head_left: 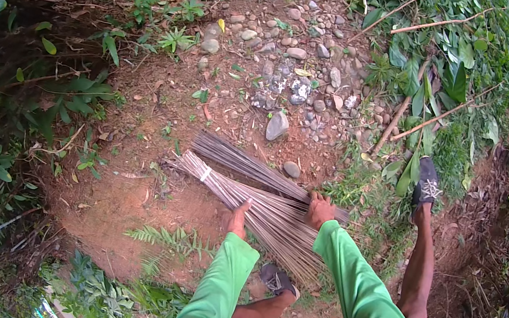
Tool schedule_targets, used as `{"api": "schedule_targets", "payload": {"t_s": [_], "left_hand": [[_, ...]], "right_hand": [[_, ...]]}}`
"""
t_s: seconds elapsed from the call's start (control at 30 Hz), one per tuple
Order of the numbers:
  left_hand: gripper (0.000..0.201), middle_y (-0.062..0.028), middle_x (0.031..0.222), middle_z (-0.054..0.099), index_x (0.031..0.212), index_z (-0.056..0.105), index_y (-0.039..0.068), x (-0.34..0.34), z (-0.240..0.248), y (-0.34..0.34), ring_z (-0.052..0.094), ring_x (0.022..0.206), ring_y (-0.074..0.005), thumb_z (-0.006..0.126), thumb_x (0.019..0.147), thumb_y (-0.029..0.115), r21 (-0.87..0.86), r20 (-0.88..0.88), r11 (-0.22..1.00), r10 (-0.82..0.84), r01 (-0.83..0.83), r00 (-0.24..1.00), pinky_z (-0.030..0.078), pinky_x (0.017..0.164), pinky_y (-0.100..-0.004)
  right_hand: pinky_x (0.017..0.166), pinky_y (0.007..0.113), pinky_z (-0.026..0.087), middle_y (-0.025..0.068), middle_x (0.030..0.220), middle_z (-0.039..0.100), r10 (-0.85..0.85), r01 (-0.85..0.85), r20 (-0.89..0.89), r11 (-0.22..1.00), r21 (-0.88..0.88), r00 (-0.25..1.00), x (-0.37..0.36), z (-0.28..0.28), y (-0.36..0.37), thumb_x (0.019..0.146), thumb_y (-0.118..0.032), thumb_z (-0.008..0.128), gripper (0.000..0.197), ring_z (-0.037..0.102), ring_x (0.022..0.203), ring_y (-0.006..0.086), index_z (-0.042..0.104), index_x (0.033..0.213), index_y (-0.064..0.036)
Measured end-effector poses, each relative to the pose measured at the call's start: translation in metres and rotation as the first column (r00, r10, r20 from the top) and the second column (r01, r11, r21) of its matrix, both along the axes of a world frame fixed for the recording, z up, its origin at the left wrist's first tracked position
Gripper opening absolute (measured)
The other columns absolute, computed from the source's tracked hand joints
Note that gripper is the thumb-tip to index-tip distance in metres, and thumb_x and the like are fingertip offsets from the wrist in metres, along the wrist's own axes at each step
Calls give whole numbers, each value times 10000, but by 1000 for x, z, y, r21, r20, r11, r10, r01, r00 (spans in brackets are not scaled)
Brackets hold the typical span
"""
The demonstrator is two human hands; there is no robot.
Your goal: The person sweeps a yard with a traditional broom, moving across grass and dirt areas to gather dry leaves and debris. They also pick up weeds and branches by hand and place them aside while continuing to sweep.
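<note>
A bundle of thin pale sticks lies slantwise before me, bound near its left end by a white band and fanning out toward the lower right. My left hand grips its near edge, thumb on top, the other fingers mostly hidden. Just beyond it is a second, darker bundle of thin sticks. My right hand is closed over the right part of this darker bundle, its fingers curled, with stick ends showing past the hand. Both bundles touch or overlap near my right hand.
Stones are scattered over the reddish soil ahead. Cut branches and broad leaves lie at the far right. Dense shrubs line the left side. A fern frond is near my left forearm, and my shoes stand wide apart.
</note>
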State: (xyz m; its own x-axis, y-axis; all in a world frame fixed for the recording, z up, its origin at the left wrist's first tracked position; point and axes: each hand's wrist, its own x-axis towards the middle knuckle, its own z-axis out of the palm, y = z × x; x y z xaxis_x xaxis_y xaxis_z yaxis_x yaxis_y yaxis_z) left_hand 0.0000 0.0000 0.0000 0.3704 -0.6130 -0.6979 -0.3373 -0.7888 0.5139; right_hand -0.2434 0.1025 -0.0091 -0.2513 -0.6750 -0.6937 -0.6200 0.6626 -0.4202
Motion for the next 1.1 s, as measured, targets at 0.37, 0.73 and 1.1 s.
{"api": "schedule_targets", "payload": {"t_s": [0.37,0.73,1.1], "left_hand": [[343,-105,939,652,987,627,-15,-26,48,-31,625,905,-248,692,652,19,149,-488,944,329,-294,808,498,858,-378],[594,-88,1024,628,1198,533,-39,-55,240,-22,595,933,-206,690,626,-72,-191,-652,979,-74,-69,755,475,850,-314],[645,-129,1251,516,1214,585,76,-219,468,-25,510,1135,-258,827,619,127,-567,-58,546,-773,617,631,393,1004,-383]], "right_hand": [[805,558,430,146,1120,559,67,-68,11,983,173,998,26,-3,14,728,-271,595,255,532,1046,330,662,904,-100],[705,301,485,58,804,667,-440,554,678,830,58,588,-5,177,65,626,-5,603,403,590,765,125,632,1028,-8],[738,514,580,278,1049,578,-584,647,633,226,728,-508,-142,423,64,669,39,514,342,638,896,427,504,1002,112]]}}
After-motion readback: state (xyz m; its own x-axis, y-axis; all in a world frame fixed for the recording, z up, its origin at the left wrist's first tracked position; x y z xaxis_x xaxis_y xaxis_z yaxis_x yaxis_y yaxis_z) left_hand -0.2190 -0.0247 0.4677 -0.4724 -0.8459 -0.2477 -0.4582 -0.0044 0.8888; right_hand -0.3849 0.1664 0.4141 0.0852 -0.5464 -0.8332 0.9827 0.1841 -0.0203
